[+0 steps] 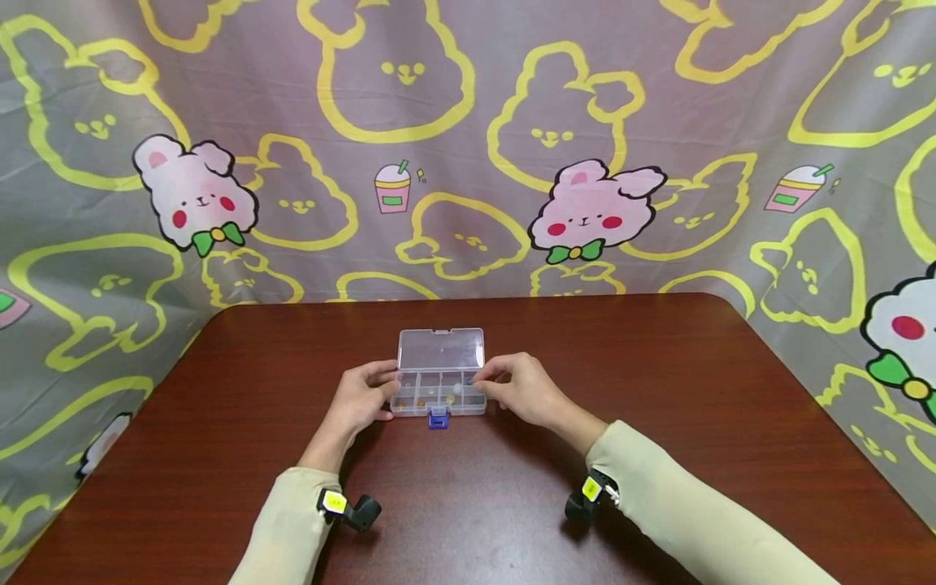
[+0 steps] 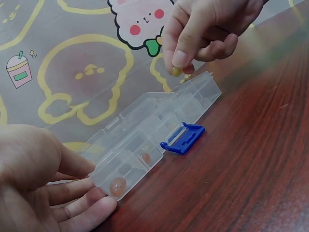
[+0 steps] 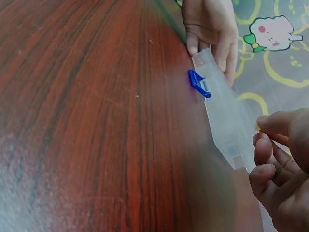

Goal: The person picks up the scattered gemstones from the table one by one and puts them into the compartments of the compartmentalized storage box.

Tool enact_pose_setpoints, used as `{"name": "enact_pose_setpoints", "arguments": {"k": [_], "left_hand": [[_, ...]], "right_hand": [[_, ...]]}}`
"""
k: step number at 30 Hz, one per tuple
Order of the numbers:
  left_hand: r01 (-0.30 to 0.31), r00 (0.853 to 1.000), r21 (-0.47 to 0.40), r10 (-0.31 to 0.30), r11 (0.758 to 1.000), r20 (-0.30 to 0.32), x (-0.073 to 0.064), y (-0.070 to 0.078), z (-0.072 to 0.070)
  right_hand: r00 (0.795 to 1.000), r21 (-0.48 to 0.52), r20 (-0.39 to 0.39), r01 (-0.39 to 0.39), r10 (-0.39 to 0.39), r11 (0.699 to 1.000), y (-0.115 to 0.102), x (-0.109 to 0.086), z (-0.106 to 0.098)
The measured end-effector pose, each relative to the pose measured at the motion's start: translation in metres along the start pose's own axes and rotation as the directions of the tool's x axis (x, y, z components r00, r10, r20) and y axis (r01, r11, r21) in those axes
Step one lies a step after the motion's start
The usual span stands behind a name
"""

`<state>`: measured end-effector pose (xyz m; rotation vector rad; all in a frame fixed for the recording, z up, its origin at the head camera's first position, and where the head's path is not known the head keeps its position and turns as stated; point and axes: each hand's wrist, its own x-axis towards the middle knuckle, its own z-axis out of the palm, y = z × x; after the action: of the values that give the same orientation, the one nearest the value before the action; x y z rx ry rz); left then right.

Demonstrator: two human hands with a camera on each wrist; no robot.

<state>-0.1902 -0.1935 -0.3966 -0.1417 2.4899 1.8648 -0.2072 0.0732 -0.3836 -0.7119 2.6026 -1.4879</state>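
Observation:
A clear plastic compartment box sits on the table with its lid raised at the back and its blue latch folded down in front. My left hand holds the box's left end between thumb and fingers. Over the right end, my right hand pinches a small yellow-green bead between thumb and fingertip. Small beads lie in several compartments. An orange-brown bead is in the one nearest my left hand, and a reddish bead is further along.
The dark reddish-brown wooden table spreads out around the box. Behind it and at both sides hangs a grey curtain with yellow outlines and rabbit faces. Each sleeve carries a black wrist camera, one on the left and one on the right.

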Motion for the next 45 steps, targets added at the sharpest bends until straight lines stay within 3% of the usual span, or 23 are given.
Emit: {"name": "enact_pose_setpoints", "arguments": {"k": [13, 26, 34, 45], "left_hand": [[0.005, 1.0, 0.007, -0.005, 1.0, 0.0, 0.002, -0.001, 0.001], [0.007, 1.0, 0.006, -0.007, 1.0, 0.013, 0.005, 0.0, 0.003], [-0.022, 1.0, 0.057, 0.022, 0.998, -0.009, 0.008, -0.003, 0.004], [-0.06, 0.998, 0.128, 0.062, 0.99, -0.015, 0.005, -0.008, -0.008]], "right_hand": [[1.0, -0.033, 0.021, 0.003, -0.002, 0.999, -0.001, 0.002, 0.003], [1.0, -0.034, -0.022, -0.02, 0.019, 0.999, 0.007, -0.006, -0.012], [0.996, -0.078, -0.081, -0.031, 0.025, 0.996, 0.022, -0.017, -0.035], [0.976, -0.302, -0.21, -0.013, -0.054, 0.953, 0.053, -0.051, -0.087]]}}
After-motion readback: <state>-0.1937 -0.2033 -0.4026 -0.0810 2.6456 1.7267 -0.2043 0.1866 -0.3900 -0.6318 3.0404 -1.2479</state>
